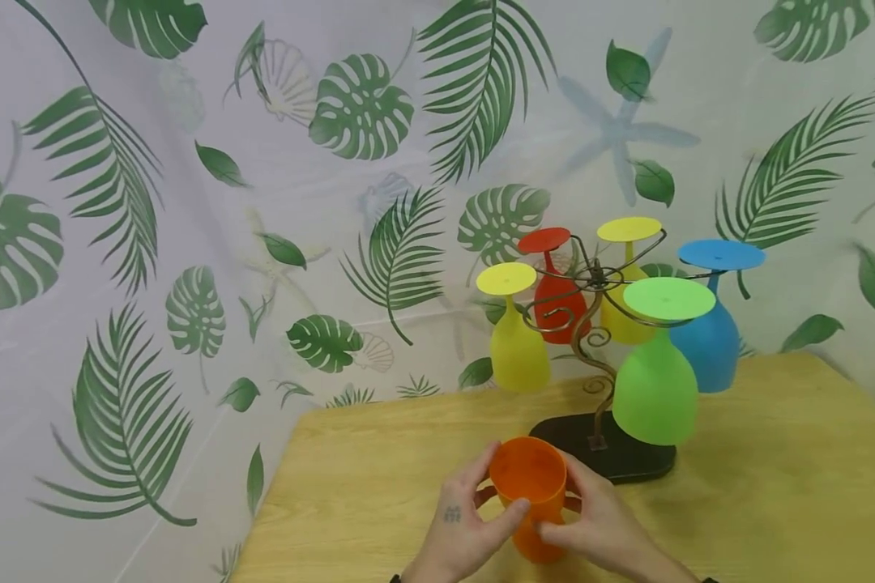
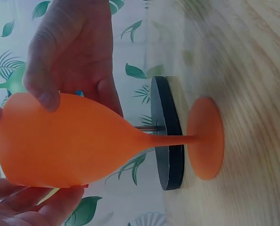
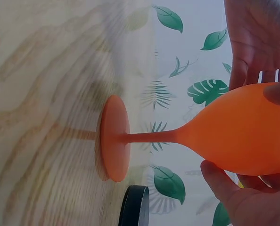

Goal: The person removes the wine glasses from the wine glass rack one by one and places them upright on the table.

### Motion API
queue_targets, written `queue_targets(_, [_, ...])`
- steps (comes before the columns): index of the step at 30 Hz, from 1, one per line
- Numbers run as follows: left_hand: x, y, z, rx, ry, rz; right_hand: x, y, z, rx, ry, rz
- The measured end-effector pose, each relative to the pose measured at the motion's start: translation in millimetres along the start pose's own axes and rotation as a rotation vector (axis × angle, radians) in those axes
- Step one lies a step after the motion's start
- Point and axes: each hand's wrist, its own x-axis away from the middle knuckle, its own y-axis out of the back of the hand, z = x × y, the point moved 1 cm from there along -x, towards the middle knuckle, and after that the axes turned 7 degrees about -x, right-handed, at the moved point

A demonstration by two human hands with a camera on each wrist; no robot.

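An orange plastic wine glass (image 1: pixel 528 474) stands upright between both hands, its mouth facing up. My left hand (image 1: pixel 467 518) grips the bowl from the left, with the thumb across the near side. From the right, my right hand (image 1: pixel 599 512) holds the same bowl, its thumb also at the front. The left wrist view shows the thin stem (image 2: pixel 170 140) and the round foot (image 2: pixel 206 139) below the bowl, close over the wooden table (image 2: pixel 253 113). In the right wrist view, the foot (image 3: pixel 115 138) has a shadow beside it on the wood.
Just behind the hands stands a metal glass rack with a black base (image 1: pixel 627 457). Upside down on its loops hang two yellow glasses (image 1: pixel 519 356) (image 1: pixel 623 316), a red glass (image 1: pixel 557 300), a blue glass (image 1: pixel 710 344) and a green glass (image 1: pixel 656 393). A leaf-patterned sheet (image 1: pixel 262 202) covers the wall.
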Motion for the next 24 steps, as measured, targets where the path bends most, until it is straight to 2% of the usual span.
queue_targets(6, [-1.5, 0.5, 4.9, -0.033, 0.072, -0.001, -2.6, -0.7, -6.3, -0.056, -0.003, 0.028])
queue_targets(9, [-5.4, -0.1, 5.7, -0.021, 0.121, -0.002, -4.0, 2.8, -8.3, -0.054, 0.021, 0.042])
queue_targets(12, [-7.2, -1.0, 3.6, 0.000, 0.147, 0.011, -2.5, 7.0, -9.2, -0.065, 0.005, 0.056])
queue_targets(17, [-8.9, 3.1, -0.3, -0.065, 0.141, 0.031, 1.3, 8.2, -4.5, -0.046, -0.062, 0.064])
queue_targets(20, [-9.7, 5.1, -1.0, -0.101, 0.130, 0.036, 7.7, 10.5, 2.0, 0.001, -0.131, 0.019])
queue_targets(22, [-9.6, 5.4, -1.1, -0.106, 0.126, 0.039, 14.5, 15.2, 6.5, 0.023, -0.150, -0.017])
queue_targets(24, [-8.7, 5.8, -0.7, -0.114, 0.125, 0.044, 23.1, 22.7, 9.4, 0.045, -0.133, -0.053])
